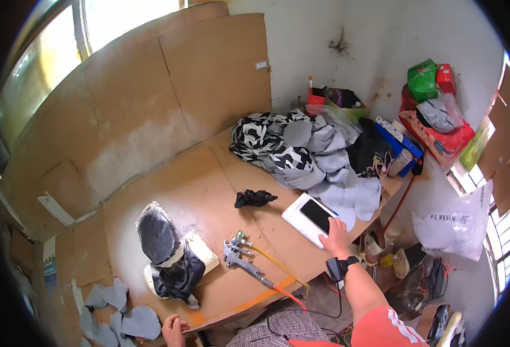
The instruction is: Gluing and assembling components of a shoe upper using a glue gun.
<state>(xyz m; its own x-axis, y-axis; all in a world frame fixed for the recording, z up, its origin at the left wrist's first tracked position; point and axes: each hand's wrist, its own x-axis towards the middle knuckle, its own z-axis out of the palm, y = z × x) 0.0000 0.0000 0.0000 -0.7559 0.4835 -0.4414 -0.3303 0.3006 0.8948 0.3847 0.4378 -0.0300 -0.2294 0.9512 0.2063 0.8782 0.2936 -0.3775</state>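
Two hands: both are in view, well apart from each other.
Right hand: the right hand (pixel 335 234) lies flat with fingers spread on the near edge of a white pad (pixel 301 222); it grips nothing.
Phone: a black phone (pixel 317 215) lies on the pad, just beside the fingertips, screen dark.
Left hand: the left hand (pixel 174 331) rests at the front edge of the table (pixel 168 191), fingers loosely curled; I cannot tell if it holds anything.
Wrist: a black watch (pixel 337 268) sits on the right wrist.
Spray gun: a metal spray gun (pixel 236 253) lies on the table between the hands, untouched, with an orange hose (pixel 278 272) going down over the edge.
Form: a grey shoe-shaped form (pixel 158 234) stands near the left hand with dark fabric (pixel 180 276) around its base.
Grey pieces: cut grey pieces (pixel 116 315) lie left of the left hand.
Rag: a small black rag (pixel 254 198) lies in the middle of the table.
Pile: a heap of patterned and grey cloth (pixel 301 153) fills the far right corner.
Progress: as I judge, the work is paused; the gun is put down and the form seems not finished.
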